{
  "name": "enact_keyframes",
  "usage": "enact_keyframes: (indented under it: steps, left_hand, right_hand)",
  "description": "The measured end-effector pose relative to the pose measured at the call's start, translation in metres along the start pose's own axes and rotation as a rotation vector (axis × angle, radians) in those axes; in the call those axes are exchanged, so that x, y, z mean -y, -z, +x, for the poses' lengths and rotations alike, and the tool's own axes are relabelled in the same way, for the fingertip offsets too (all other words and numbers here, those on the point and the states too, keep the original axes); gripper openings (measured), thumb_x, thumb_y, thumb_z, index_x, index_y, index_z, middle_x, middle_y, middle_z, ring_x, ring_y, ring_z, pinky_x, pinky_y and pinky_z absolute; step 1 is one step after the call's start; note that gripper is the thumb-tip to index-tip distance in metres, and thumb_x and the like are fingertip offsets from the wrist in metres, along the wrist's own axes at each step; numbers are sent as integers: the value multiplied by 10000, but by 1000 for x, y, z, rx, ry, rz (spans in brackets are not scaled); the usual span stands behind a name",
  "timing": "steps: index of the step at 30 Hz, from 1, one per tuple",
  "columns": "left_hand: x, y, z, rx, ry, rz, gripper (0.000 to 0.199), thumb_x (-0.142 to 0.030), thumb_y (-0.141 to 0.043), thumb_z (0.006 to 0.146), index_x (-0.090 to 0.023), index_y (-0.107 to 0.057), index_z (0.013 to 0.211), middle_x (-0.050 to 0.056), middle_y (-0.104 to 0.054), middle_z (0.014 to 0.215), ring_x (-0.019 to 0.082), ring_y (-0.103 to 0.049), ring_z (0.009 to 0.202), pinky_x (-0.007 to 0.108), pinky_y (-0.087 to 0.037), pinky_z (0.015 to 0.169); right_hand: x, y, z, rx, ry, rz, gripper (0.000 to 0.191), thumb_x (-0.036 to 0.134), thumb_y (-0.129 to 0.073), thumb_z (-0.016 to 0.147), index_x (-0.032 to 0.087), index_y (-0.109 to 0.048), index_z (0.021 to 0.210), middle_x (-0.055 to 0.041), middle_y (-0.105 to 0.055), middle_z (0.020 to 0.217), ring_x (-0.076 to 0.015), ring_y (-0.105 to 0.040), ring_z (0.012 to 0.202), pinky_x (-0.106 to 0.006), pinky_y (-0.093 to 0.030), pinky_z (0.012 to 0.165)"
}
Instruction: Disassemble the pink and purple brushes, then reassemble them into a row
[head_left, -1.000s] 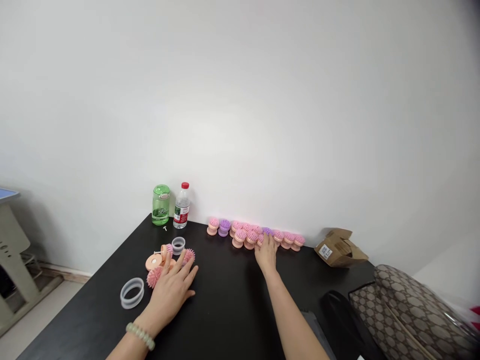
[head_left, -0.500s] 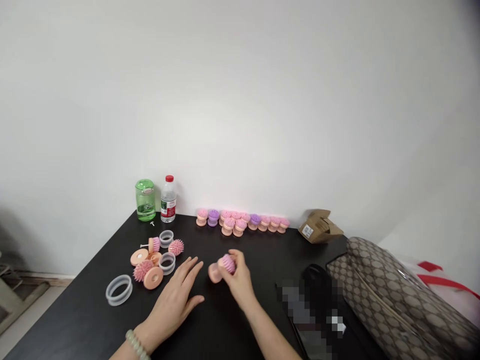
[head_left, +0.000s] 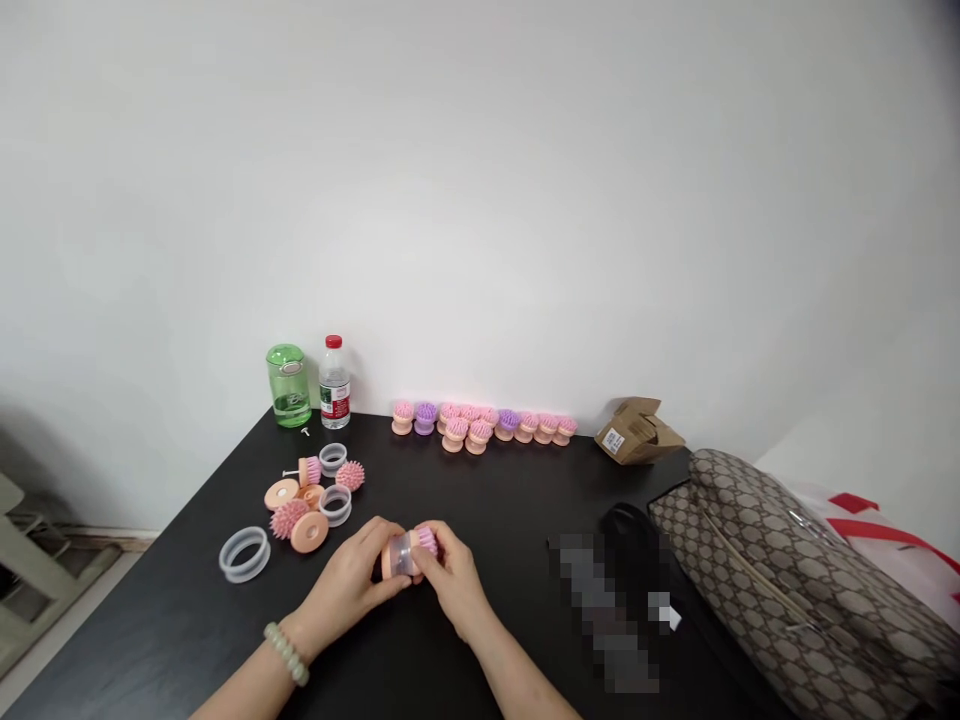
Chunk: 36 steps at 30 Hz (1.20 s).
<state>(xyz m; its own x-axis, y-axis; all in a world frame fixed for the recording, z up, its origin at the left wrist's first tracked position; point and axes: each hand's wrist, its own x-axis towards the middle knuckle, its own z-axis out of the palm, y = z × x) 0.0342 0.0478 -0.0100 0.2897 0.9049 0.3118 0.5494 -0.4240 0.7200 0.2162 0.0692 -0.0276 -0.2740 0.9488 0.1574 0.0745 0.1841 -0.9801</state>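
Note:
A pink-bristled brush [head_left: 403,554] with a peach base and a clear middle lies sideways between my hands, above the black table [head_left: 450,660]. My left hand [head_left: 358,570] grips its peach base end. Around the bristle end, my right hand [head_left: 452,575] is closed. To the left lie loose parts: a spiky pink head [head_left: 289,519], peach discs [head_left: 310,532], and clear rings, one large ring [head_left: 245,555] nearest the front. A peach piece with pink bristles [head_left: 309,471] has a screw sticking out of it.
Several finished-looking pink and purple brushes [head_left: 478,436] stand along the wall. A green container [head_left: 289,387] and a water bottle [head_left: 334,385] are at the back left. On the right are a cardboard box [head_left: 640,432], a patterned bag [head_left: 795,560] and a blurred dark item.
My left hand has closed on the base end of the brush. The brush and my right hand have moved left, and the brush now lies more level. The view has shifted slightly.

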Motion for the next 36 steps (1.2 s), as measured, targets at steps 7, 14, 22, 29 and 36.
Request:
enact_keyframes:
  steps: [7, 14, 22, 29, 36]
  left_hand:
    - [-2, 6, 3, 128, 206, -435, 319, -421, -641, 837, -154, -610, 1009, -25, -558, 721, 119, -494, 614, 214, -352, 544]
    - [-6, 6, 1, 40, 190, -392, 319, -339, -727, 760, -169, -596, 996, -30, -537, 789, 113, -451, 657, 214, -347, 579]
    - [-1, 5, 1, 31, 220, -406, 333, -321, -748, 733, -166, -579, 975, -32, -542, 782, 115, -463, 654, 215, -351, 576]
    - [-4, 6, 0, 59, 246, -415, 327, -341, -760, 718, -164, -580, 925, -42, -552, 746, 106, -467, 632, 206, -338, 554]
    - [-4, 0, 2, 165, 481, -703, 385, -539, -647, 771, -176, -521, 764, -24, -599, 557, 108, -524, 477, 199, -351, 446]
  right_hand:
    - [3, 8, -4, 98, 214, 55, 490, 226, -760, 719, 277, -615, 1184, -67, -583, 1302, -249, -581, 1189, -365, -483, 990]
    - [-6, 9, -3, 124, -9, 59, 366, 389, -683, 828, 212, -625, 1143, -75, -683, 1066, -250, -675, 978, -395, -542, 896]
    - [4, 9, -5, 141, -93, 119, 458, 482, -694, 810, 211, -602, 1169, -86, -689, 1064, -256, -687, 957, -407, -569, 850]
    - [5, 11, -5, 152, -100, 91, 511, 440, -738, 777, 238, -582, 1220, -76, -671, 1142, -253, -671, 1017, -375, -549, 877]
    - [8, 14, -5, 179, 3, -34, 377, 279, -786, 719, 233, -669, 1074, -32, -699, 980, -228, -673, 870, -337, -553, 790]
